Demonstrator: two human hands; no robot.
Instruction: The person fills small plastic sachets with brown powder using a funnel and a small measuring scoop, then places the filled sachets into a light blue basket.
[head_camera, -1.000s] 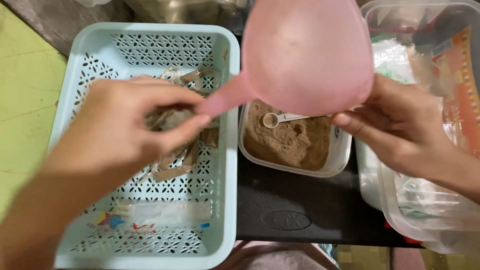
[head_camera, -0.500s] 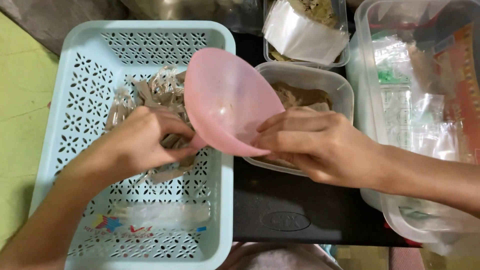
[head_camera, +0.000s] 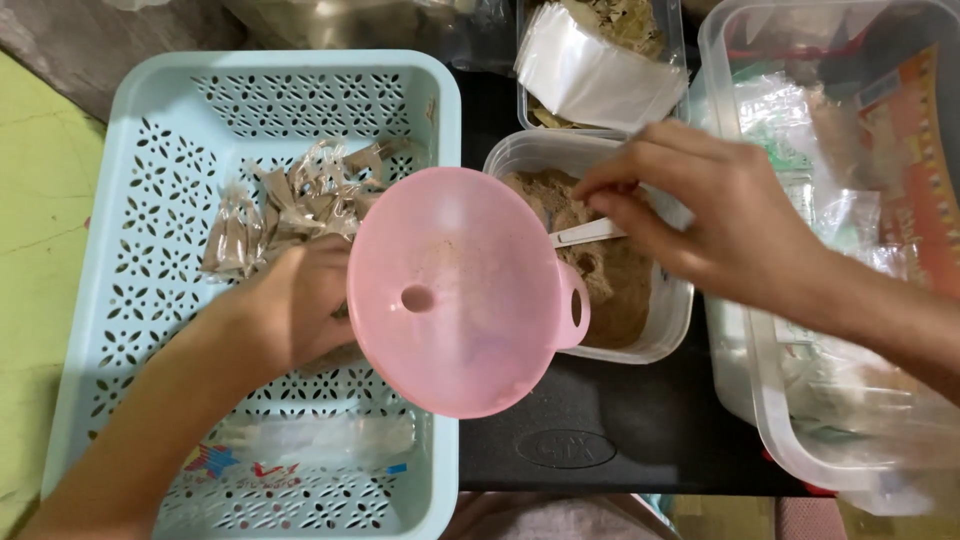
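Observation:
My left hand (head_camera: 290, 310) holds a pink plastic funnel (head_camera: 460, 290) from below, mouth facing up, over the right edge of a pale blue perforated basket (head_camera: 130, 200). The hand's fingers are hidden behind the funnel. My right hand (head_camera: 700, 210) pinches the handle of a small white spoon (head_camera: 585, 235) that lies in brown powder inside a clear rectangular tub (head_camera: 660, 330). Several small clear bags filled with brown powder (head_camera: 290, 205) lie in the basket beside my left hand.
A stack of empty clear bags (head_camera: 600, 70) rests on a second tub at the back. A large clear bin (head_camera: 800, 430) with packets stands on the right. A flat printed plastic packet (head_camera: 300, 445) lies near the basket's front. Everything sits on a black surface (head_camera: 600, 430).
The funnel has turned from tilted sideways to mouth up. My right hand has left the funnel and moved to the spoon in the powder tub.

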